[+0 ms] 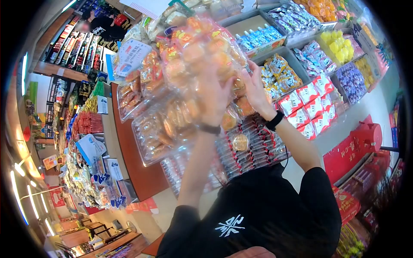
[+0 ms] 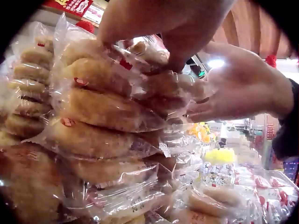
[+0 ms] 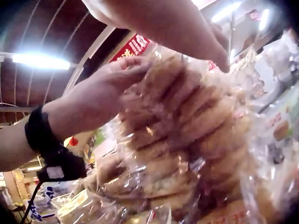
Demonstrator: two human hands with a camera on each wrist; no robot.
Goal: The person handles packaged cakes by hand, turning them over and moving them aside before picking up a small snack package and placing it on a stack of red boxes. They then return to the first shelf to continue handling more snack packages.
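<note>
Your left hand (image 1: 213,96) and right hand (image 1: 257,88) clasp a clear bag (image 1: 193,53) of wrapped pastries (image 2: 103,109), fingers (image 2: 205,100) grasping it.

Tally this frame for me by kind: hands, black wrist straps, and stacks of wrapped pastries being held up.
Hands: 2, left hand and right hand
Black wrist straps: 2, left strap and right strap
Held stack of wrapped pastries: 1
Total: 5
</note>
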